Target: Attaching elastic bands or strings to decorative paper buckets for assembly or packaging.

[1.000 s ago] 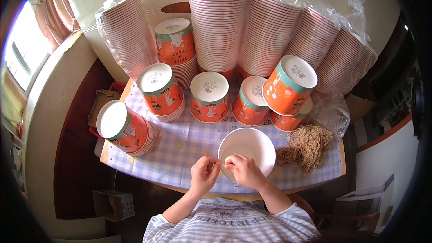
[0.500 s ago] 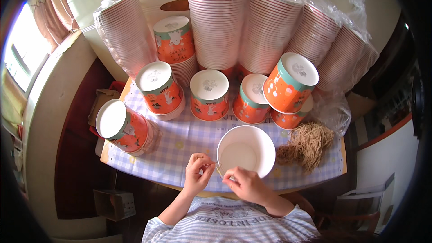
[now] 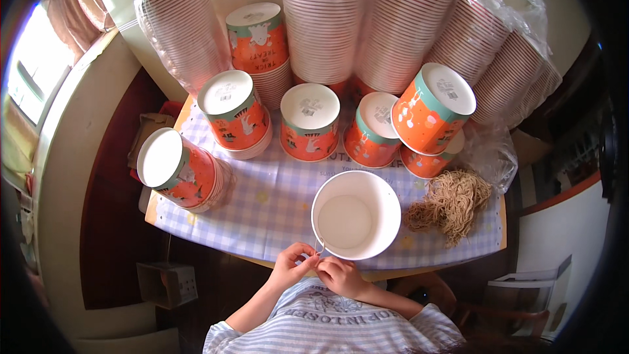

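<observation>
Pinching a thin, pale, string-like strand, the left hand meets the curled right hand, whose hold is unclear, beside the open, round, white paper tub. A loosened pinch could drop the strand.

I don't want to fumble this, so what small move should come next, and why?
Probably ease the left hand and right hand apart to tighten the thin strand: both hands meet at it, and it curves up loosely by the open white tub's near rim.
</observation>
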`<state>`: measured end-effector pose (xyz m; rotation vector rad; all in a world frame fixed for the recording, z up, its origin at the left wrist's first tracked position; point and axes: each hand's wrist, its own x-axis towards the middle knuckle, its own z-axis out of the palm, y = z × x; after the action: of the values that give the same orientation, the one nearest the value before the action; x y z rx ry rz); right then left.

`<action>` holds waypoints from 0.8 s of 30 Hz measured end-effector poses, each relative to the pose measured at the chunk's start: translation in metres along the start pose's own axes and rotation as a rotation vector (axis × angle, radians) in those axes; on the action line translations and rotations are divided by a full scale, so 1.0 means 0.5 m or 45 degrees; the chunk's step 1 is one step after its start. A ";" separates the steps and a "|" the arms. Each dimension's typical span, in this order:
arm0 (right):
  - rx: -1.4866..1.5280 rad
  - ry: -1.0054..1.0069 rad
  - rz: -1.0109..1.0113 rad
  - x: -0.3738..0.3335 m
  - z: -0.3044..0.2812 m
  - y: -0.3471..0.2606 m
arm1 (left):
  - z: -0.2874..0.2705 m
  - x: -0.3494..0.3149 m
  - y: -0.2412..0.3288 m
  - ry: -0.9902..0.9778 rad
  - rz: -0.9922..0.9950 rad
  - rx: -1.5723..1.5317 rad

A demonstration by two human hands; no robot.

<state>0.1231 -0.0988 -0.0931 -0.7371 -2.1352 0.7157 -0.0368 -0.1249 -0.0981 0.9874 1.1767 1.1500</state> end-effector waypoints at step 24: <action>0.304 -0.312 0.439 -0.048 0.007 0.011 | 0.007 0.027 0.026 -0.078 -0.110 -0.300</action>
<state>0.1349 -0.1127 -0.1100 -0.9358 -2.1058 1.2781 -0.0351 -0.1095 -0.0870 0.7792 0.9993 1.1519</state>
